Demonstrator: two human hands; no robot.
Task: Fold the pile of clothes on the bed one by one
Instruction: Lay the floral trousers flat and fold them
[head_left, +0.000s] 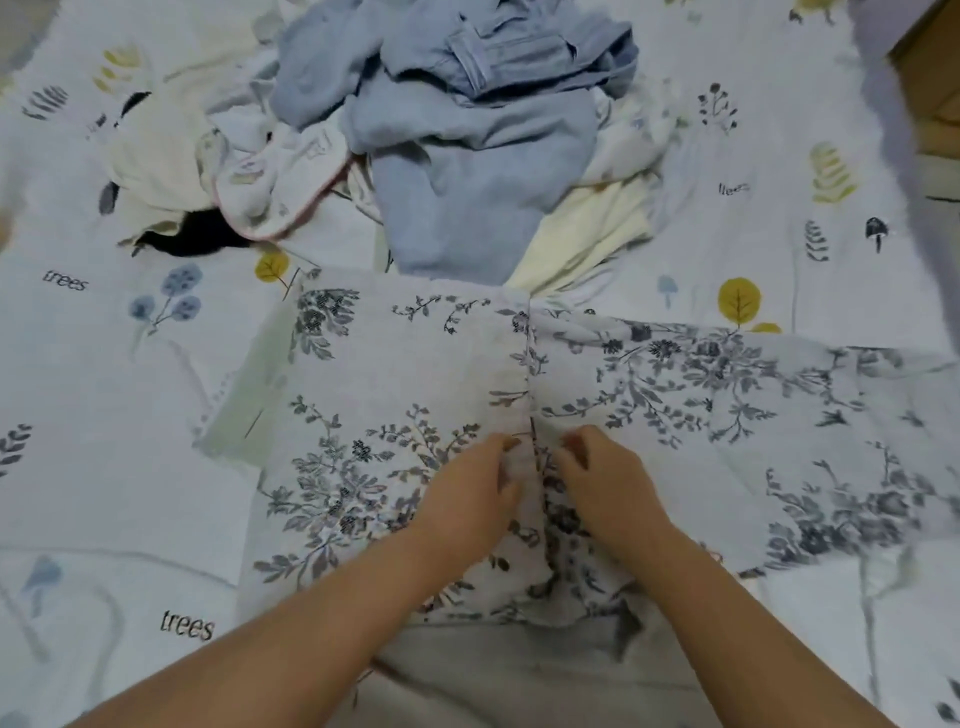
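Observation:
A white garment with a grey-blue flower print (405, 374) lies spread flat on the bed in front of me. A seam or edge runs down its middle. My left hand (470, 499) and my right hand (605, 483) sit side by side on that middle line, fingers curled into the cloth on either side of it. Farther back lies the pile of unfolded clothes (467, 156): light blue pieces on top, a cream piece to the right, and a white piece with a pink edge plus something black to the left.
The bed sheet (104, 467) is white, printed with leaves, mushrooms and the word "trees". A brown wooden edge (930, 78) shows at the top right corner. Grey cloth (519, 675) lies between my forearms at the near edge.

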